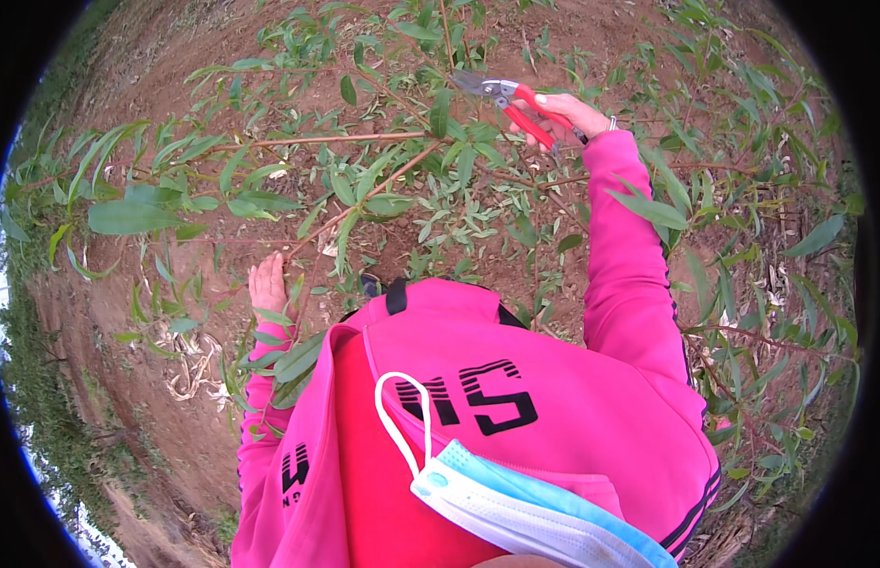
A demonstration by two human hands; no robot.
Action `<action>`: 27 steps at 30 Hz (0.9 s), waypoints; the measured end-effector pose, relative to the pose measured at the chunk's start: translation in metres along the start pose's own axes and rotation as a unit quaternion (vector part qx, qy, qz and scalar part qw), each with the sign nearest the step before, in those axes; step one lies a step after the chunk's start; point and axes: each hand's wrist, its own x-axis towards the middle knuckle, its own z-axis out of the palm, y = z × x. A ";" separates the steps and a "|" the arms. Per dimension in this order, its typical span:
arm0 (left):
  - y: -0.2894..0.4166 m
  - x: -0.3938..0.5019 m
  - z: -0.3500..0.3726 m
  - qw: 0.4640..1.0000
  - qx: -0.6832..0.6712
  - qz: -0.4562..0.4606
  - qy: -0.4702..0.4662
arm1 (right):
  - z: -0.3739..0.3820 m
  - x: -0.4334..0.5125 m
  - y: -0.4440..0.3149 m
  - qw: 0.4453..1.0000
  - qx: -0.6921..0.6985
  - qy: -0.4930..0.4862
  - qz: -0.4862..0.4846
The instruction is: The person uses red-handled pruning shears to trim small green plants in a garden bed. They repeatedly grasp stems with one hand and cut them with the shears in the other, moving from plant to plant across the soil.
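At the upper right, my right hand (564, 117) grips the red handles of bypass pruning shears (507, 96). Their blades point left and look parted, close to a thin upright stem (447, 35). My left hand (268, 284) is lower at the left, back up, beside the lower end of a reddish-brown branch (372, 192); whether its fingers hold that branch cannot be told. Another branch (326, 140) runs leftward from the leafy middle of the plant. Long narrow green leaves (135, 216) hang from the branches.
Leafy branches (752, 341) spread along my right side. Cut or fallen leaves (454, 213) lie on the reddish soil (177, 284). Dry husks (199, 366) are on the ground at the left. A blue face mask (539, 504) hangs at my chest, over a pink jacket (553, 383).
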 end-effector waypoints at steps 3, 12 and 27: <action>-0.002 0.000 0.000 1.000 0.007 -0.002 -0.010 | -0.005 0.008 -0.011 0.999 -0.046 -0.005 0.011; -0.002 -0.003 0.003 1.000 0.013 0.007 0.018 | -0.021 0.024 -0.043 0.989 -0.115 -0.058 0.074; 0.011 0.005 -0.003 0.999 0.017 -0.012 0.045 | -0.006 0.021 -0.001 0.994 0.075 -0.022 -0.076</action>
